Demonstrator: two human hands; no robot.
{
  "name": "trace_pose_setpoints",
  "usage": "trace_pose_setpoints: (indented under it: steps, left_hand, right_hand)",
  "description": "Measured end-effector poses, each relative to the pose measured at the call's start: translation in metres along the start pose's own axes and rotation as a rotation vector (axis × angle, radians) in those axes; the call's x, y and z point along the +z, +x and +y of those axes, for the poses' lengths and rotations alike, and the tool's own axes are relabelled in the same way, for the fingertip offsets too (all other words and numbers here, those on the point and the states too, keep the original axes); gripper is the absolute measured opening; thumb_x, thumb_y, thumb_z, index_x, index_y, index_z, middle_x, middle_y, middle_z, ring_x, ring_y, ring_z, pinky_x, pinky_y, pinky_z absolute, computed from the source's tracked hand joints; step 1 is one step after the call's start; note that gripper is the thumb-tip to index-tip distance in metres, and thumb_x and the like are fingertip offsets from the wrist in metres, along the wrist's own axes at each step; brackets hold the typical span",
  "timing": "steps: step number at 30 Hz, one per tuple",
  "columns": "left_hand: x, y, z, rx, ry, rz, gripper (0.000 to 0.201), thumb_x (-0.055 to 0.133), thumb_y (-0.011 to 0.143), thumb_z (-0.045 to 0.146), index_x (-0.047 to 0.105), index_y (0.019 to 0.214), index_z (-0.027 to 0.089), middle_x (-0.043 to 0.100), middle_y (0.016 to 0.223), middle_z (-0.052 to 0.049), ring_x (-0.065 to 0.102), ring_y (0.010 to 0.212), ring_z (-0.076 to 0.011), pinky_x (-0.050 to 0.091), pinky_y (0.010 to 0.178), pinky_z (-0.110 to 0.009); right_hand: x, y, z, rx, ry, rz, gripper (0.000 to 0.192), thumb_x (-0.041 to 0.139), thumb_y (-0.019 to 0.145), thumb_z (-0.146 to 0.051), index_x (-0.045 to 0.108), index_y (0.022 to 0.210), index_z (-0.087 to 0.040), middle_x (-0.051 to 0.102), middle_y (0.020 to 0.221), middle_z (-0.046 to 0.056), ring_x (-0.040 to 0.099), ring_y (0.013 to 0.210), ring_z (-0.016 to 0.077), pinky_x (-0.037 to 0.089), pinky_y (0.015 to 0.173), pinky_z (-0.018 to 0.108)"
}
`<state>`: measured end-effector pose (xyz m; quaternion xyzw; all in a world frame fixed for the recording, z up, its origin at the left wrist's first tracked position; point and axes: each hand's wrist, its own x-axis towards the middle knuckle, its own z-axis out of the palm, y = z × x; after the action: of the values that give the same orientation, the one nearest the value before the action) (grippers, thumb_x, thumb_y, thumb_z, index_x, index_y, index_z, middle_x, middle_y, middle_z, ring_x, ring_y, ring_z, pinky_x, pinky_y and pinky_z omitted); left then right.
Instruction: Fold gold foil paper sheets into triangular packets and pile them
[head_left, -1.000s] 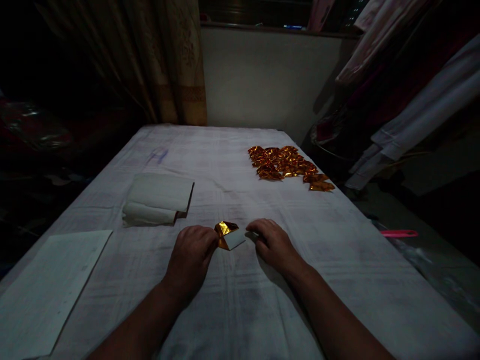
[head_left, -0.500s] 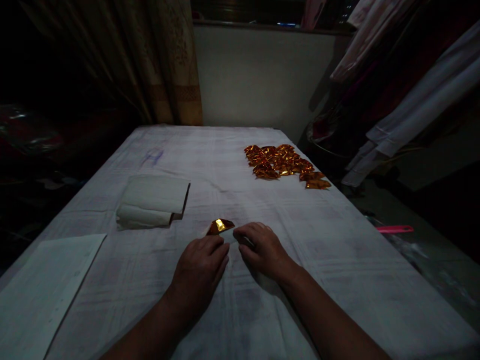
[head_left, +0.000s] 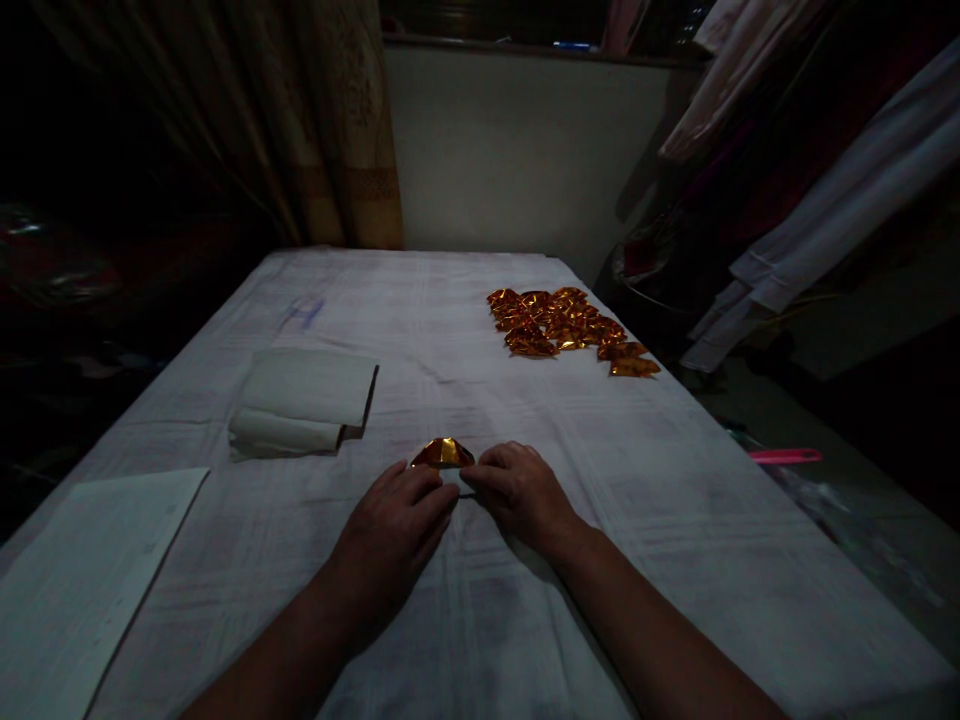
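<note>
A small folded gold foil piece (head_left: pixel 442 453) lies flat on the cloth.

Glossy gold foil piece (head_left: pixel 442 453) lies on matt cloth (head_left: pixel 480 620).

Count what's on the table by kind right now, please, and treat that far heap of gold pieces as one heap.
Gold foil piece under both hands: 1
Heap of folded gold pieces, too bunched to count singly: 1
Folded white paper stack: 1
Flat white sheet: 1
Total: 4
</note>
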<state>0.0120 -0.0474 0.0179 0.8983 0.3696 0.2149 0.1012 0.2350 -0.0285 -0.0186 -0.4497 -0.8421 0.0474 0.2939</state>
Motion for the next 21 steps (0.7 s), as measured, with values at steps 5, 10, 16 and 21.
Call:
trace_pose_setpoints:
  steps: [5, 10, 16, 21]
  left_hand:
    - [0.000, -0.001, 0.001, -0.019, 0.037, 0.005, 0.024, 0.052, 0.098, 0.018, 0.065, 0.116, 0.024, 0.067, 0.108, -0.005, 0.064, 0.100, -0.0215, 0.045, 0.106, -0.054]
    - [-0.001, 0.000, 0.002, -0.025, 0.036, 0.020, 0.024, 0.054, 0.097, 0.017, 0.068, 0.115, 0.024, 0.068, 0.105, -0.005, 0.065, 0.099, -0.0209, 0.045, 0.107, -0.052]
    - [-0.002, -0.002, 0.003, -0.008, 0.035, 0.005, 0.026, 0.051, 0.098, 0.015, 0.064, 0.118, 0.022, 0.069, 0.112, -0.005, 0.065, 0.107, -0.0219, 0.043, 0.109, -0.052]
    - [0.003, -0.004, 0.001, 0.020, 0.081, 0.012, 0.032, 0.047, 0.102, 0.020, 0.057, 0.132, 0.024, 0.068, 0.117, -0.008, 0.064, 0.108, -0.0227, 0.043, 0.107, -0.053]
  right_hand:
    - [-0.003, -0.001, -0.003, -0.003, -0.014, -0.062, 0.009, 0.073, 0.089, -0.023, 0.077, 0.094, -0.028, 0.069, 0.087, 0.003, 0.058, 0.079, 0.0179, 0.036, 0.070, 0.032]
    - [-0.007, 0.000, -0.005, 0.088, 0.043, -0.086, 0.006, 0.071, 0.090, -0.023, 0.076, 0.092, -0.027, 0.070, 0.090, 0.004, 0.061, 0.085, 0.0189, 0.040, 0.074, 0.032]
    - [-0.007, 0.006, -0.010, 0.167, 0.063, -0.083, 0.004, 0.071, 0.090, -0.024, 0.072, 0.087, -0.023, 0.069, 0.088, 0.003, 0.061, 0.084, 0.0193, 0.039, 0.076, 0.034]
    - [-0.006, 0.009, -0.013, 0.217, 0.019, -0.107, 0.006, 0.070, 0.091, -0.023, 0.069, 0.086, -0.021, 0.068, 0.086, 0.003, 0.059, 0.083, 0.0194, 0.038, 0.076, 0.033]
